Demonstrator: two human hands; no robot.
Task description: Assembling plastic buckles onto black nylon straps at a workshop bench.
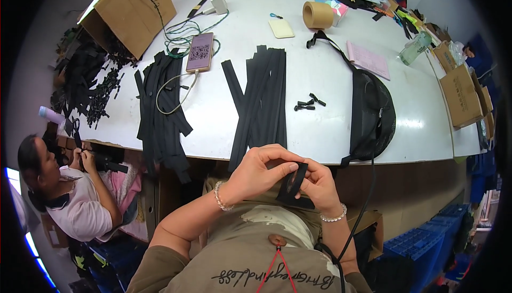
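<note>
Head view: left hand [260,169] and right hand [320,185] fingers pinched black strip [300,177]; risk: drop below surface [325,135] if both slackened, twist if pulled unevenly.

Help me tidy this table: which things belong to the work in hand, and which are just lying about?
Likely part of the work:
black strip between left hand and right hand
left strip bundle
right strip bundle
small black pieces

Probably just lying about:
phone
tape roll
clear bottle
pink paper
</note>
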